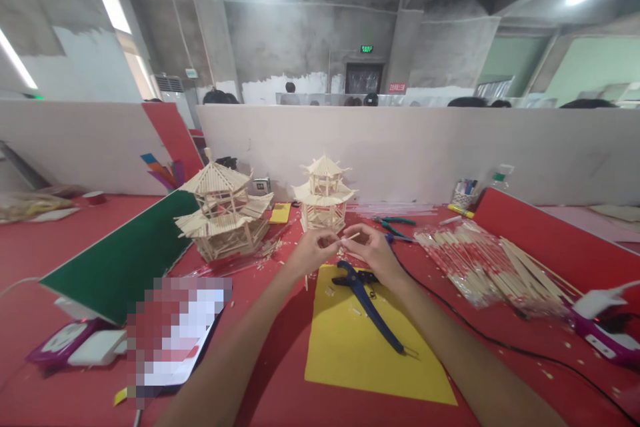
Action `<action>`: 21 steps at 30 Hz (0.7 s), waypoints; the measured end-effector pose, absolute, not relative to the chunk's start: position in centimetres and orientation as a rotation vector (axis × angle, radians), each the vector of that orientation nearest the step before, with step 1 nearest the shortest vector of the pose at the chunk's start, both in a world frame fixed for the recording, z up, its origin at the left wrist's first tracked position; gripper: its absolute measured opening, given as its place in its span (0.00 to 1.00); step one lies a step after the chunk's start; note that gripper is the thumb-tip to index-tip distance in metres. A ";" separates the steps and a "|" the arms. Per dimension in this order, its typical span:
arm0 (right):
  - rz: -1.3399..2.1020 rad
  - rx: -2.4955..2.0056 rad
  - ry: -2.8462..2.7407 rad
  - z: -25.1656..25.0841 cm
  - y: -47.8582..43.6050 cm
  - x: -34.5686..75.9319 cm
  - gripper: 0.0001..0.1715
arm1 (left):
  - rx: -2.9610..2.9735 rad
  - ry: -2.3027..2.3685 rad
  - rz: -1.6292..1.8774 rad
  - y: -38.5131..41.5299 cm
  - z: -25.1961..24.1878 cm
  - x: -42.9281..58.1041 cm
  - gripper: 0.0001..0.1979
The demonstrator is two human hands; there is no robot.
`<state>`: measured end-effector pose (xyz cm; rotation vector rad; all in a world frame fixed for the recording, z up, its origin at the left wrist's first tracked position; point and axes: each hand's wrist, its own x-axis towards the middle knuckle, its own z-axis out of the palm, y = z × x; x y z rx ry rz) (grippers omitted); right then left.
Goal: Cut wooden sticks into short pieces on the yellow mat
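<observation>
My left hand [311, 251] and my right hand [373, 250] meet above the red table, fingertips pinched on a thin wooden stick [351, 237] held between them. Just below the hands lies a pair of blue-handled cutters [367, 302] on a yellow sheet [350, 353]. Behind the hands stands a small stick-built pagoda [324, 193]. A larger stick pagoda [223, 212] stands to its left.
A pile of wrapped chopsticks [493, 267] lies at the right, with a black cable [480, 333] running across. Green-handled pliers [395, 221] lie behind. A green board [123, 260] and a pixelated device [175, 330] are at the left. A white partition [425, 147] borders the table.
</observation>
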<state>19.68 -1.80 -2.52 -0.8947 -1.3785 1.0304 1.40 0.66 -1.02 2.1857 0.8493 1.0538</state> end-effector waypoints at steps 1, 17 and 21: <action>1.008 -0.902 -1.397 -2.5 -1.8 19.7 0.17 | 2.191 0.862 1.040 0.7 -1.0 1.4 0.12; 1.230 -0.800 -1.404 -2.5 -1.7 20.3 0.14 | 1.816 0.611 0.818 1.1 -1.1 0.2 0.18; 1.309 -0.779 -1.394 -2.6 -2.0 20.2 0.14 | 1.719 0.593 0.833 1.4 -1.5 0.2 0.18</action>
